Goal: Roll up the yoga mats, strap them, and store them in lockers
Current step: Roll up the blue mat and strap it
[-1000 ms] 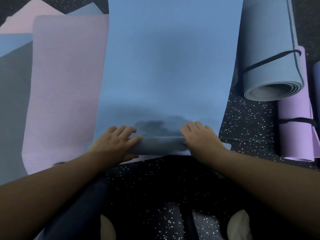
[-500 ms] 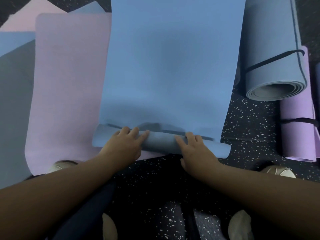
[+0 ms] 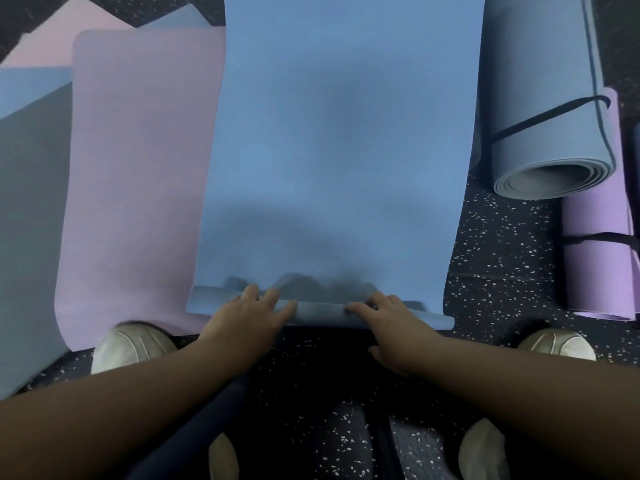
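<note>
A blue yoga mat (image 3: 346, 150) lies flat on the speckled floor and stretches away from me. Its near end is turned into a thin roll (image 3: 322, 311) that runs left to right. My left hand (image 3: 247, 317) rests on top of the roll left of centre, fingers spread forward over it. My right hand (image 3: 389, 320) lies on the roll right of centre, fingers pointing left along it, thumb behind the roll on the near side.
A lilac mat (image 3: 138, 174) lies flat to the left, partly under the blue one, with grey-blue (image 3: 27, 220) and pink (image 3: 69, 32) mats beyond. At right lie a strapped grey-blue rolled mat (image 3: 550, 133) and a strapped purple roll (image 3: 602, 251). My shoes (image 3: 131, 344) stand near the roll.
The roll has advanced a little further along the blue mat, with both hands moving forward on it. My shoes have come into view on both sides.
</note>
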`<state>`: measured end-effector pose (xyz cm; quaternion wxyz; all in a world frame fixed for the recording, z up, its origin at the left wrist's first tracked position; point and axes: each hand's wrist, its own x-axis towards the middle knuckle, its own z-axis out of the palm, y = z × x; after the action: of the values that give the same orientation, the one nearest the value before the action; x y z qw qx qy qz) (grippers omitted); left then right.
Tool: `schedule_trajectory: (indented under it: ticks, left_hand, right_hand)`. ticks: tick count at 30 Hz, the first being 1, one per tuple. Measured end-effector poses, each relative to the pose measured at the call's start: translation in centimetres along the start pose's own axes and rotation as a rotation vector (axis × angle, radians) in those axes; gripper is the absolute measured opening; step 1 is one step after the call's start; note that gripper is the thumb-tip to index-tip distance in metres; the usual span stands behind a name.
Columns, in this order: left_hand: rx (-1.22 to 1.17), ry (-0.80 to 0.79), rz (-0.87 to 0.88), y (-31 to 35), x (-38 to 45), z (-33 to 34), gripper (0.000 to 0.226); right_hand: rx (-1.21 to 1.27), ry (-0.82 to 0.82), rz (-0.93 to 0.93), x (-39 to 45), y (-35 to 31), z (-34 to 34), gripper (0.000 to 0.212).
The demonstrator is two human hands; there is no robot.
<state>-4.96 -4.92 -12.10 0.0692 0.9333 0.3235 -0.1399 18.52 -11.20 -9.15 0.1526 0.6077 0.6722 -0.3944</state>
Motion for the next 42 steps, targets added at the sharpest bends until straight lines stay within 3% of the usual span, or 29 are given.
schedule_trajectory:
  ticks: [6, 10, 19, 22, 24, 29, 34, 38, 42]
  left_hand:
    - [0.015, -0.005, 0.051, -0.3, 0.9, 0.2, 0.058]
    - [0.004, -0.048, 0.027, -0.2, 1.5, -1.0, 0.062]
    - [-0.076, 0.087, -0.062, -1.1, 1.6, 1.3, 0.07]
    - [-0.113, 0.208, -0.086, -1.4, 1.6, 1.4, 0.041]
    - [-0.113, 0.251, -0.1, -1.5, 1.7, 1.3, 0.04]
    - [-0.1, 0.219, -0.107, -1.9, 1.7, 1.7, 0.057]
    - [-0.222, 0.164, -0.148, -1.6, 1.3, 0.6, 0.031]
    - [-0.204, -0.118, -0.219, -1.8, 1.7, -0.5, 0.028]
    - [-0.18, -0.112, -0.27, -1.8, 2.6, -0.4, 0.017]
  right_hand:
    - [-0.031, -0.007, 0.0, 0.8, 0.1, -0.3, 0.066]
    - [-0.052, 0.023, 0.035, 0.8, 0.1, -0.2, 0.066]
    - [-0.113, 0.203, 0.091, 1.0, 0.3, 0.1, 0.055]
    - [-0.116, 0.219, 0.114, 1.0, 0.4, 0.2, 0.058]
    - [-0.132, 0.221, 0.116, 1.0, 0.4, 0.2, 0.059]
    - [-0.057, 0.224, 0.112, 1.0, 0.7, 0.3, 0.053]
    - [0.048, 0.189, 0.093, 0.9, 1.8, -0.2, 0.031]
    - [0.056, 0.113, 0.084, 1.5, 2.1, -1.4, 0.031]
    - [0.089, 0.037, 0.076, 3.1, 2.9, -3.0, 0.028]
